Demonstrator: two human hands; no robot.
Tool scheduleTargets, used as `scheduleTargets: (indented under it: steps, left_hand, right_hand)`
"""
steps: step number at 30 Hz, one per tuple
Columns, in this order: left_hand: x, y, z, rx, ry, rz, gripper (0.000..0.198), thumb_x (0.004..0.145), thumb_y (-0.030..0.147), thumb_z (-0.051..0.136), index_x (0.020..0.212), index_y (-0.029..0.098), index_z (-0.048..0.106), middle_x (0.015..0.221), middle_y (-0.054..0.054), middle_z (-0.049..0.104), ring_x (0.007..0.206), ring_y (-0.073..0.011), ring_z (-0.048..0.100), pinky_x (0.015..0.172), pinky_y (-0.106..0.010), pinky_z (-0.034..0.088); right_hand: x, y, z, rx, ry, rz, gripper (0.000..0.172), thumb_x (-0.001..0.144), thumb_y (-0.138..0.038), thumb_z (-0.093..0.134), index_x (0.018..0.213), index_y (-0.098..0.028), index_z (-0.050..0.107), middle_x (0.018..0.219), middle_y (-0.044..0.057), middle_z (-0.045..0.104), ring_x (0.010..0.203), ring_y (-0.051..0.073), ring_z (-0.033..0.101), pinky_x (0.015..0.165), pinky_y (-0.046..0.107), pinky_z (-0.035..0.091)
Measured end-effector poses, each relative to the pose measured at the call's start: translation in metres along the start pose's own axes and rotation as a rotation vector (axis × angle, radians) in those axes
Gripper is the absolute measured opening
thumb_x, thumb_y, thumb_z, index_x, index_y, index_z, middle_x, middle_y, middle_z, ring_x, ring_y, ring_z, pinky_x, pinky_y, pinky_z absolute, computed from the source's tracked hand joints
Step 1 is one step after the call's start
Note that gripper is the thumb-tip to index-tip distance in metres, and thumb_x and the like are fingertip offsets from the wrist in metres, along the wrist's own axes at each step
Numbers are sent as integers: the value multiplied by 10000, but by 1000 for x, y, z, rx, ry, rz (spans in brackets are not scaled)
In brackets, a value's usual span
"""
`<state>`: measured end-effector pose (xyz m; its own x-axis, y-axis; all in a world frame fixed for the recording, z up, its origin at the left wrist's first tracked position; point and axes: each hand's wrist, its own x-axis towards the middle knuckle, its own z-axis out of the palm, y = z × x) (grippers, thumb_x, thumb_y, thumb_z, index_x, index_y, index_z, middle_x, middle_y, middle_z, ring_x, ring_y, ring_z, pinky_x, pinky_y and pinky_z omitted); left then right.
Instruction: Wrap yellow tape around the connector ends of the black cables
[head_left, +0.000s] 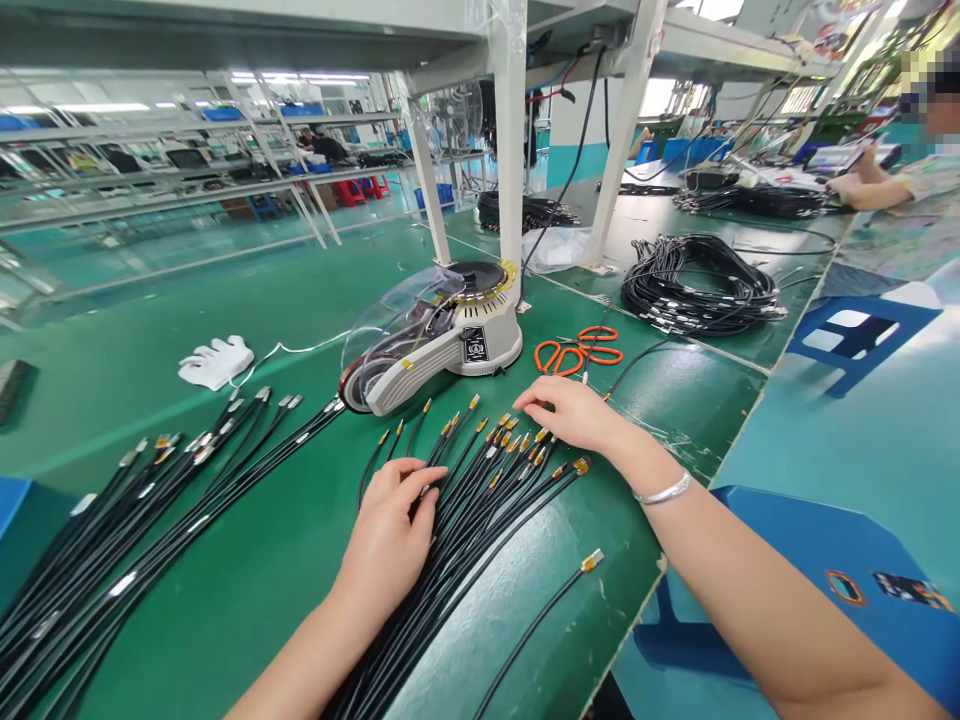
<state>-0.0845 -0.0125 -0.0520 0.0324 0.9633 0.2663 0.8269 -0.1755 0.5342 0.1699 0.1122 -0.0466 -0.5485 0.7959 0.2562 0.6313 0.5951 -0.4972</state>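
A spread bundle of black cables [480, 540] lies on the green table, its metal connector ends wrapped in amber tape. My left hand [394, 520] is on the left side of this bundle, thumb and forefinger closed round a black cable. Over the connector ends [517, 440] hovers my right hand [574, 412], fingers loosely bent and apart, with nothing visible held in them. A single cable with a taped USB plug [592, 561] lies apart at the right. Behind the hands stands a grey tape dispenser [487, 340] with a clear cover.
Orange-handled scissors [577, 350] lie beside the dispenser. Another cable bundle [172, 490] and a white glove [216, 362] are at left. A coil of black cables [697, 285] sits at back right, near another person's arm [874, 190]. A blue stool [832, 570] stands beyond the table edge.
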Motion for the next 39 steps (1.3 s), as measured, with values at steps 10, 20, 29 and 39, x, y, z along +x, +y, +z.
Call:
scheduleTargets:
  steps: [10,20,29,39]
  left_hand:
    - [34,35,15,241,-92,246,224,884,257,513,916,203,729,912,-72,640,895,-237,517,851,-389,459]
    - [44,47,28,325,-113,198,263,876,185,474,831,159,732,822,-103,628,850,-268,489,802,-402,427]
    - [44,55,26,266,-105,141,248,861,197,485,825,167,728,845,-112,648,865,-274,514,824,-419,423]
    - [15,94,-22,-149,-130,-26,285,874,362,485,989,217,702,905,8,743,781,-170,681,718,-254,536]
  right_hand:
    - [11,-3,6,-42,-89,-80,63,831,-165,639,840,-191,695,915,48,648,908,186,570,847,322,436]
    - [10,0,5,-50,-128,-104,82,833,-197,645,906,-198,683,943,56,656,932,199,572,853,339,438]
    - [10,-2,3,16,-56,-131,56,824,-158,624,822,-183,674,898,61,649,907,201,573,867,353,425]
    - [-44,-59,-36,409,246,-93,176,923,-285,537,1046,-183,613,990,40,679,918,137,630,832,254,509]
